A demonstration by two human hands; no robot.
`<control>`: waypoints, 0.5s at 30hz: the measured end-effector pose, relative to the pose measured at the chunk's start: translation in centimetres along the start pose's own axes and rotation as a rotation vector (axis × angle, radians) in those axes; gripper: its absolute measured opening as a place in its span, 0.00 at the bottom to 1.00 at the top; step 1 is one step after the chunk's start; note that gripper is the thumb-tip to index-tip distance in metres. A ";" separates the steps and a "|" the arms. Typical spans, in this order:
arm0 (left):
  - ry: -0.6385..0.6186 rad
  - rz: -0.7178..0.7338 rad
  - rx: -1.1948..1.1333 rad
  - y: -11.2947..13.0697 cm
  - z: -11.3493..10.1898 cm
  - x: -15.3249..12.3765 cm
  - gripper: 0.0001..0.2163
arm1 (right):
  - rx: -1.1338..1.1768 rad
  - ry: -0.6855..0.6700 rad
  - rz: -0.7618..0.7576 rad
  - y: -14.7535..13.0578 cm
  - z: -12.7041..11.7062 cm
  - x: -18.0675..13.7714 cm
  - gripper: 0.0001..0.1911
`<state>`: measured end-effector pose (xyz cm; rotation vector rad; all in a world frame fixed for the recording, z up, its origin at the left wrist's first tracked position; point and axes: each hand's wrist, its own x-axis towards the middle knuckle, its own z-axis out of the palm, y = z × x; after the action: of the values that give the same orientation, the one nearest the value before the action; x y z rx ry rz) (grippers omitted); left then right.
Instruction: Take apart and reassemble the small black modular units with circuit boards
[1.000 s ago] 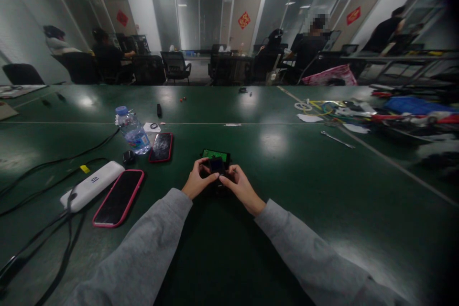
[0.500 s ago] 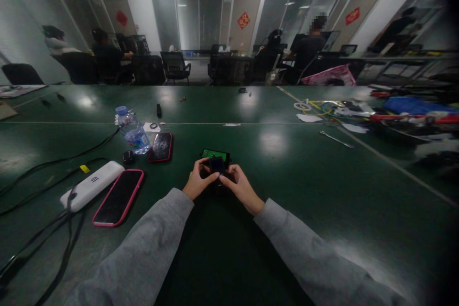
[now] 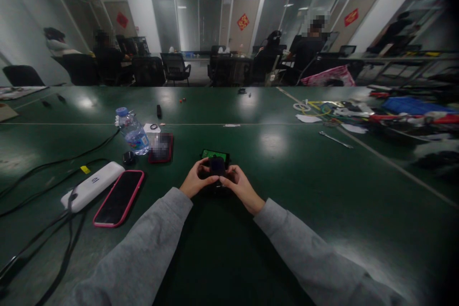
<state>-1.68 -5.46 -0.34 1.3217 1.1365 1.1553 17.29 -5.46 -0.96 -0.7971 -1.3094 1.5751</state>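
Observation:
Between my two hands is a small black device with a dark square face (image 3: 217,166), gripped from both sides. My left hand (image 3: 193,180) is closed on its left side, the thumb reaching across the near edge. On the other side my right hand (image 3: 244,187) pinches it, its thumb tip nearly meeting the left one. Just beyond the device lies a dark-framed piece with a bright green face (image 3: 223,155); whether it is a screen or a circuit board I cannot tell. The undersides of the device and several fingertips are hidden.
To the left are a pink-cased phone (image 3: 119,198), a white power bank (image 3: 93,186) with black cables, a water bottle (image 3: 132,133) and a red-edged phone (image 3: 165,149). A wrench (image 3: 336,139) lies right, near piled cables (image 3: 322,107). People sit behind the green table (image 3: 304,181).
Both thumbs have slid slightly lower along the near edge of the black device, which has tilted a little. Everything else on the table stays in place.

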 end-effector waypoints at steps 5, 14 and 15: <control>0.013 -0.014 -0.008 -0.3 -0.1 0.1 0.38 | -0.014 0.001 0.023 0.0 -0.1 0.0 0.22; 0.023 -0.039 -0.049 -0.5 -0.1 0.2 0.38 | -0.026 -0.010 0.030 0.1 -0.2 0.0 0.24; 0.025 -0.039 -0.045 -0.5 -0.1 0.2 0.38 | -0.020 -0.015 0.026 0.1 -0.2 0.1 0.24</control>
<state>-1.74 -5.24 -0.85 1.2481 1.1432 1.1654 17.43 -5.33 -1.14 -0.8185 -1.3320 1.5934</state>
